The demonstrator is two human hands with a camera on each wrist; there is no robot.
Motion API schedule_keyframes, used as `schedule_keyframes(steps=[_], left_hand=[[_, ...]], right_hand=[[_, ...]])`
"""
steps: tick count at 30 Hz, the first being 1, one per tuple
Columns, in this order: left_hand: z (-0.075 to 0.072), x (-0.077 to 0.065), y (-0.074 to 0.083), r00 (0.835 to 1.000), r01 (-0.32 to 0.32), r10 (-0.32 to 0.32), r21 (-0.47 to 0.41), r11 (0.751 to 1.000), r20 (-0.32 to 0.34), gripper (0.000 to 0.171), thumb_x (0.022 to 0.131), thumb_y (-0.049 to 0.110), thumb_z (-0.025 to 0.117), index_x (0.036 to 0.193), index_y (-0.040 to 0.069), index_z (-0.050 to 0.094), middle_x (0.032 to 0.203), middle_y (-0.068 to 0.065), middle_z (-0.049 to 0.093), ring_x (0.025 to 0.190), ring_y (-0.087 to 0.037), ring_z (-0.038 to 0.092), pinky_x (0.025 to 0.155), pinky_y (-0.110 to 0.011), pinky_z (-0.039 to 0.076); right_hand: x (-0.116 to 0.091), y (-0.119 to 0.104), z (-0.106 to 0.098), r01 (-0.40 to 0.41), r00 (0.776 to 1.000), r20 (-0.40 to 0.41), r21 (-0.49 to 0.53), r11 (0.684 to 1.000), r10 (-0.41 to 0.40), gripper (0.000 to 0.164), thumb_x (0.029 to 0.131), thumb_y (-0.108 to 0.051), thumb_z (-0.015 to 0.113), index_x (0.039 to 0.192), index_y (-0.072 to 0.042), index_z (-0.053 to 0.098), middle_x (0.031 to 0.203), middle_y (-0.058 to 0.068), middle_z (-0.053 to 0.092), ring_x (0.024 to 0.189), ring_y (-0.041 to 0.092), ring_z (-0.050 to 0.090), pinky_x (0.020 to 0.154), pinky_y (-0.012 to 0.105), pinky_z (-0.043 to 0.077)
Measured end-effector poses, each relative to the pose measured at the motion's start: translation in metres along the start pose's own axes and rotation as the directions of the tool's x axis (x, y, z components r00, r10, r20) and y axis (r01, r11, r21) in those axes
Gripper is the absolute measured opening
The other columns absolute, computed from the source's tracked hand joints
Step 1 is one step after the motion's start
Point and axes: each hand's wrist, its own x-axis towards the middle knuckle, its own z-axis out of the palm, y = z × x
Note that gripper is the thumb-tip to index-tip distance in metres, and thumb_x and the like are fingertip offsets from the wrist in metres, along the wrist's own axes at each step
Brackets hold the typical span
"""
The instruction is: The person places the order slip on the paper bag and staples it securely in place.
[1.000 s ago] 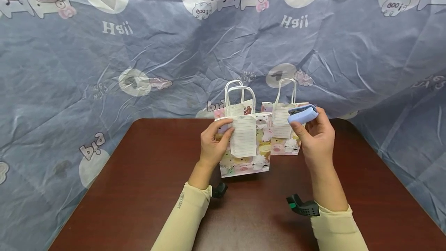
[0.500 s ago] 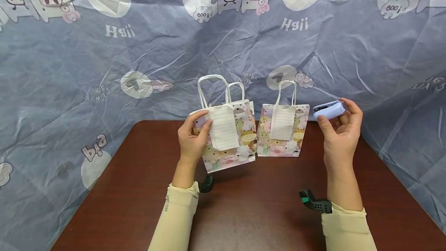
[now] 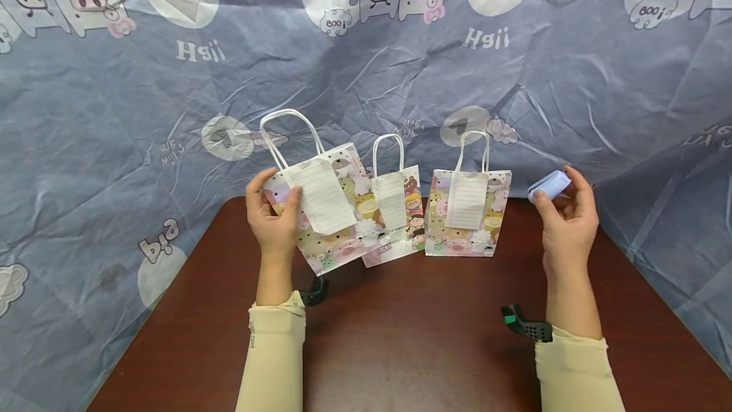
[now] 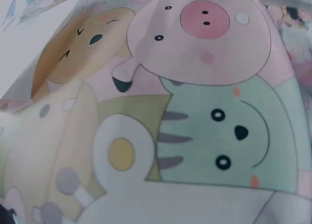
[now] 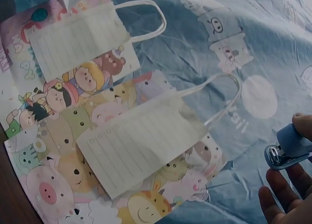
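In the head view my left hand (image 3: 274, 221) pinches the upper left edge of a paper gift bag (image 3: 366, 208) printed with cartoon animals. The bag tilts, and a lined paper slip (image 3: 323, 199) lies on its front below the white handles (image 3: 288, 113). Its animal print fills the left wrist view, where the hand is hidden. Off to the right, my right hand (image 3: 569, 227) holds a small light-blue stapler (image 3: 549, 186) between thumb and fingers. The right wrist view shows the stapler's metal mouth (image 5: 278, 156) facing the bags.
Two more gift bags stand at the back of the brown table (image 3: 412, 336): one with cartoon children (image 3: 416, 208), partly behind the held bag, and one with animals (image 3: 492, 208). Each bears a lined slip. A blue-grey printed cloth (image 3: 257, 56) hangs behind the table.
My left hand has carried its bag leftward and tilted it, uncovering more of the cartoon-children bag. My right hand has moved right with the stapler, away from the bags.
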Motion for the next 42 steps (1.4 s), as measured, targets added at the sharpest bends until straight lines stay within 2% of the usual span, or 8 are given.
schedule_keyframes(steps=[3,11,21,26,29,33,38,42], left_hand=[[-0.008,0.003,-0.001,0.999,0.023,-0.023,-0.001,1.000,-0.022,0.045,0.082,-0.011,0.071,0.120,-0.016,0.048,0.112,0.001,0.059,0.088,-0.009,0.066,0.073,-0.020,0.055],[-0.025,0.011,-0.001,0.996,0.055,-0.054,0.015,0.998,-0.075,0.042,0.082,-0.011,0.071,0.117,-0.016,0.049,0.103,-0.002,0.059,0.083,-0.010,0.066,0.068,-0.020,0.055],[-0.043,0.018,-0.003,0.993,0.065,-0.060,0.052,0.997,-0.100,0.042,0.082,-0.011,0.072,0.118,-0.015,0.050,0.106,-0.003,0.059,0.084,-0.011,0.065,0.070,-0.020,0.055],[-0.049,0.016,-0.011,0.991,0.118,-0.110,0.103,0.988,-0.076,0.042,0.083,-0.011,0.071,0.120,-0.013,0.051,0.107,-0.001,0.059,0.085,-0.009,0.064,0.071,-0.018,0.054],[-0.053,0.012,-0.019,0.986,0.160,-0.152,0.134,0.978,-0.070,0.043,0.083,-0.011,0.072,0.121,-0.012,0.052,0.102,0.000,0.060,0.083,-0.007,0.064,0.069,-0.016,0.053],[-0.057,0.008,-0.028,0.976,0.214,-0.204,0.160,0.964,-0.076,0.044,0.082,-0.011,0.073,0.121,-0.012,0.053,0.095,0.001,0.062,0.078,-0.007,0.063,0.066,-0.015,0.052],[-0.062,0.003,-0.038,0.966,0.257,-0.248,0.195,0.946,-0.070,0.043,0.083,-0.009,0.074,0.120,-0.011,0.054,0.099,0.004,0.061,0.078,-0.006,0.063,0.065,-0.014,0.052],[-0.064,-0.001,-0.045,0.961,0.276,-0.269,0.206,0.939,-0.064,0.042,0.082,-0.009,0.074,0.120,-0.011,0.055,0.100,0.005,0.059,0.079,-0.006,0.062,0.065,-0.014,0.051]], right_hand=[[0.002,0.007,-0.008,-0.028,1.000,0.002,-0.028,0.999,0.028,0.056,0.084,0.014,0.068,0.134,-0.010,0.058,0.107,0.005,0.054,0.086,0.014,0.051,0.071,0.014,0.049],[0.010,0.025,-0.024,-0.139,0.990,-0.049,-0.143,0.980,0.133,0.053,0.085,0.008,0.071,0.133,-0.012,0.060,0.105,0.000,0.058,0.081,0.009,0.053,0.068,0.011,0.048],[0.016,0.046,-0.044,-0.336,0.940,-0.146,-0.252,0.908,0.308,0.052,0.088,0.000,0.071,0.136,-0.015,0.059,0.100,-0.007,0.059,0.079,0.004,0.055,0.063,0.009,0.045],[0.018,0.056,-0.057,-0.401,0.916,-0.192,-0.380,0.834,0.352,0.052,0.090,-0.008,0.070,0.140,-0.017,0.057,0.102,-0.014,0.053,0.079,0.001,0.052,0.060,0.007,0.044],[0.018,0.064,-0.065,-0.415,0.909,-0.196,-0.489,0.767,0.367,0.053,0.092,-0.014,0.069,0.143,-0.016,0.055,0.103,-0.018,0.046,0.080,-0.003,0.051,0.060,0.005,0.046],[0.017,0.077,-0.075,-0.385,0.915,-0.160,-0.621,0.683,0.370,0.055,0.094,-0.022,0.066,0.146,-0.013,0.051,0.102,-0.021,0.039,0.080,-0.006,0.050,0.062,0.004,0.047],[0.013,0.091,-0.086,-0.336,0.920,-0.098,-0.700,0.630,0.380,0.054,0.095,-0.025,0.065,0.147,-0.020,0.050,0.103,-0.018,0.042,0.077,-0.004,0.050,0.062,0.007,0.046],[0.008,0.099,-0.095,-0.301,0.912,-0.057,-0.765,0.570,0.406,0.052,0.096,-0.031,0.064,0.145,-0.022,0.052,0.107,-0.012,0.048,0.076,-0.002,0.049,0.061,0.011,0.045]])
